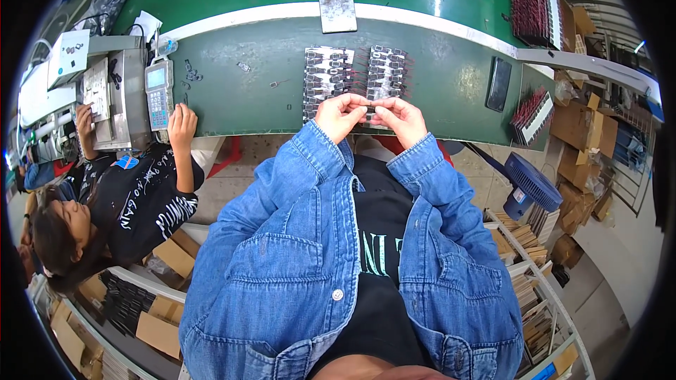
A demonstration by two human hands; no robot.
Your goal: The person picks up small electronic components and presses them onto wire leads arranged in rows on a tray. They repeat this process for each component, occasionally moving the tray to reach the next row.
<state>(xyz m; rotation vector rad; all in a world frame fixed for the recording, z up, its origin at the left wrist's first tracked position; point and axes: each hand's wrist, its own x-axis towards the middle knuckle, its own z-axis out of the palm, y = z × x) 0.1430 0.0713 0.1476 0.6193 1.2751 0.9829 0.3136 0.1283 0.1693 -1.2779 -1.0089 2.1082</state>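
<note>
My left hand (pixel 339 117) and my right hand (pixel 401 121) meet at the near edge of the green table. Thumb and forefinger of each are pinched together, with the fingertips almost touching. Whatever lies between them is too small to make out. Just beyond my hands lie two pale plates side by side, a left plate (pixel 317 91) and a right plate (pixel 380 91). Rows of small black parts (pixel 328 70) cover the left one; similar black parts (pixel 387 63) with thin red wires fill the other. My fingers hide the plates' near ends.
A metal plate (pixel 336 0) lies farther back. To the right are a black phone (pixel 498 84), a rack of red-wired parts (pixel 533 117) and a blue fan (pixel 531 186). A co-worker's hand (pixel 182 125) rests beside a keypad device (pixel 160 91) and loose black parts (pixel 191 72).
</note>
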